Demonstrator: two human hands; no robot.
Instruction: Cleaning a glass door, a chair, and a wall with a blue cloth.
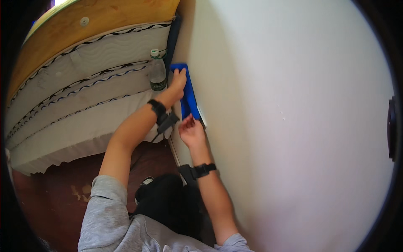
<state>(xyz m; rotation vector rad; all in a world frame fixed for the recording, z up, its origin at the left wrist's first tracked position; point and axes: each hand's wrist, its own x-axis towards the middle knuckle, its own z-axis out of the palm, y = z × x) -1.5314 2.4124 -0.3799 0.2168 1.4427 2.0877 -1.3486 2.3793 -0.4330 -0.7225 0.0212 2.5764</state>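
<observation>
A bright blue strip [190,98], apparently cloth, runs down along the white wall. My left hand [178,83] grips its upper end, fingertips pressed onto the blue material. Curled at the lower end of the strip, my right hand [192,132] pinches its edge between thumb and fingers. Beside the strip's lower part, a thin pale edge [201,116] with a dark corner shows against the wall; what it belongs to is mostly hidden. Both wrists wear black straps with small dark devices.
Left of my left hand stands a clear plastic bottle [157,74] with a white cap, part full. Stacked mattresses [94,75] and a yellow wooden headboard [126,17] fill the left side. The wall [283,63] rises close on my right. Below lies a dark red floor [63,179].
</observation>
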